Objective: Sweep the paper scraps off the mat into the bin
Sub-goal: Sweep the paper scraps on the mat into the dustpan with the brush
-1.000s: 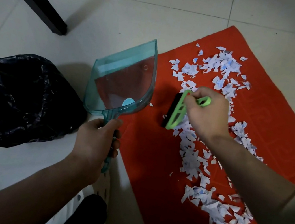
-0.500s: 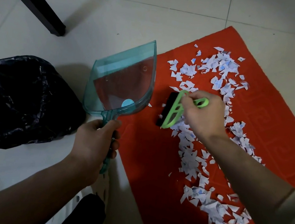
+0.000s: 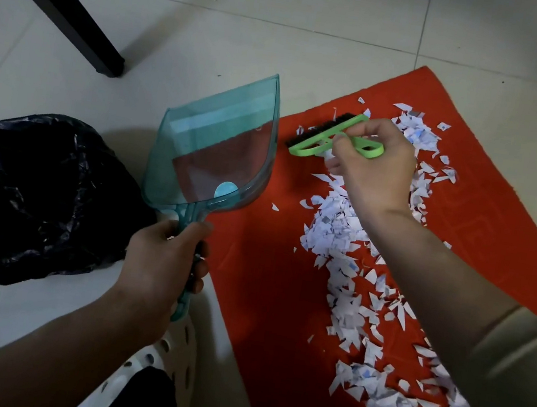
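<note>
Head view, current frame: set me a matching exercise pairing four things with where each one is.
Things:
1. dustpan
2. brush
3. paper scraps
4. bin

Places:
A. scattered over the red mat
B. on the tiled floor, left of the mat
C. gripped by its handle in the left hand
D. held in the right hand, at the far end of the scraps

Pairs: 1-C, 2-D, 3-A, 4-B
</note>
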A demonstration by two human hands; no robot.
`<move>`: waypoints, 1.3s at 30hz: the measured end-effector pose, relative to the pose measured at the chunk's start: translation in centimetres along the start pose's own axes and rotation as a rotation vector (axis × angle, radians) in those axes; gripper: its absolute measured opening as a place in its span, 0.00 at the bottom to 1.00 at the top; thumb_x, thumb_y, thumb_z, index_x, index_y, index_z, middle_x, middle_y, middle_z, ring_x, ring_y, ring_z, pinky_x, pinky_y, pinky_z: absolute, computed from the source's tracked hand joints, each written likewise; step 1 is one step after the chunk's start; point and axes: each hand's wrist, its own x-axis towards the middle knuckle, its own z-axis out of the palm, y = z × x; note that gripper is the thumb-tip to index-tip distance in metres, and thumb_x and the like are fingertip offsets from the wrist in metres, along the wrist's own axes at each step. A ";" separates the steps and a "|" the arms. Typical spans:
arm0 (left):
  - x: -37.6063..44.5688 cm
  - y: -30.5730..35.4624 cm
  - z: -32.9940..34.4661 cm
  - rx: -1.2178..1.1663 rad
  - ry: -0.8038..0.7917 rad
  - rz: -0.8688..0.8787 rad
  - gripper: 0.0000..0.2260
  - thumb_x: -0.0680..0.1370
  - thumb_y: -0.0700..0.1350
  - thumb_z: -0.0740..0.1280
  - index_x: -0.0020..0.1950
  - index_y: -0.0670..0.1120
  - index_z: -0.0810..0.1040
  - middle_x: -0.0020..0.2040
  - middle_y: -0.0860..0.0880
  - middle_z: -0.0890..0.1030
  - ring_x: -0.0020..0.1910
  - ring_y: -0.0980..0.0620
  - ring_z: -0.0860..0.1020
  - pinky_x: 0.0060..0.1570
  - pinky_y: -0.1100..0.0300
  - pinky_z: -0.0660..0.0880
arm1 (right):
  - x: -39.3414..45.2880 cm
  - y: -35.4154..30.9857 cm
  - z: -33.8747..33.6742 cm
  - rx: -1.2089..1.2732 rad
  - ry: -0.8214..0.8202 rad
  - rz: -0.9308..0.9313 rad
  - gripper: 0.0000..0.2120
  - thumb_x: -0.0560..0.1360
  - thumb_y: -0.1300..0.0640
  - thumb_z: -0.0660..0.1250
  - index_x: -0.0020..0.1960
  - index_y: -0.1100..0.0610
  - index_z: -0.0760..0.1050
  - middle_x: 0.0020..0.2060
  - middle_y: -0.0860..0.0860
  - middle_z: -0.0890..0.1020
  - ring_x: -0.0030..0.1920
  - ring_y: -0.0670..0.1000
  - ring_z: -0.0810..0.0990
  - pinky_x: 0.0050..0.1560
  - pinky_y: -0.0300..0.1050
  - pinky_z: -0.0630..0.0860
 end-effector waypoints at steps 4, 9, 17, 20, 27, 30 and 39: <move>0.5 0.1 -0.2 0.003 0.003 -0.009 0.12 0.79 0.43 0.67 0.54 0.34 0.77 0.31 0.49 0.75 0.26 0.55 0.71 0.25 0.61 0.69 | 1.3 0.9 1.1 -0.017 0.003 0.027 0.04 0.74 0.62 0.69 0.47 0.59 0.75 0.39 0.55 0.82 0.34 0.58 0.84 0.38 0.55 0.83; 1.1 0.2 0.0 0.002 0.013 -0.013 0.11 0.78 0.43 0.67 0.53 0.34 0.76 0.31 0.48 0.75 0.25 0.55 0.71 0.24 0.61 0.69 | 2.4 1.4 1.5 -0.091 -0.031 0.053 0.05 0.74 0.61 0.68 0.42 0.53 0.73 0.40 0.58 0.82 0.35 0.56 0.84 0.39 0.56 0.82; 1.6 0.6 1.1 0.001 0.001 0.005 0.07 0.78 0.43 0.67 0.45 0.39 0.77 0.28 0.49 0.75 0.26 0.52 0.70 0.27 0.57 0.69 | 0.8 0.3 -0.8 -0.127 0.068 0.016 0.05 0.73 0.59 0.67 0.40 0.60 0.74 0.34 0.61 0.80 0.31 0.59 0.81 0.26 0.44 0.77; 1.6 0.6 1.5 0.020 -0.001 0.015 0.09 0.78 0.44 0.67 0.43 0.40 0.76 0.27 0.49 0.75 0.26 0.52 0.70 0.26 0.57 0.69 | 1.0 0.2 -0.1 -0.088 0.051 -0.002 0.06 0.72 0.60 0.67 0.38 0.52 0.72 0.36 0.57 0.81 0.34 0.58 0.82 0.32 0.46 0.80; 1.3 0.6 1.8 0.019 0.011 0.017 0.07 0.78 0.44 0.67 0.43 0.40 0.76 0.30 0.48 0.75 0.26 0.53 0.71 0.27 0.57 0.69 | 2.2 1.0 1.0 -0.084 -0.077 0.083 0.03 0.74 0.61 0.68 0.44 0.56 0.74 0.40 0.56 0.82 0.33 0.55 0.84 0.39 0.55 0.83; 1.3 0.5 1.6 0.017 0.006 0.012 0.07 0.78 0.43 0.67 0.43 0.40 0.76 0.30 0.48 0.74 0.26 0.53 0.70 0.27 0.57 0.68 | 1.6 1.0 -0.1 -0.150 0.005 0.104 0.04 0.72 0.58 0.67 0.41 0.57 0.73 0.34 0.55 0.79 0.30 0.52 0.82 0.30 0.47 0.80; 1.4 0.5 1.2 0.000 0.022 0.009 0.08 0.79 0.43 0.67 0.47 0.38 0.77 0.31 0.47 0.74 0.26 0.53 0.70 0.27 0.57 0.68 | 1.1 -0.3 0.8 0.025 -0.016 0.021 0.02 0.73 0.63 0.66 0.42 0.59 0.74 0.34 0.54 0.78 0.29 0.51 0.78 0.32 0.47 0.79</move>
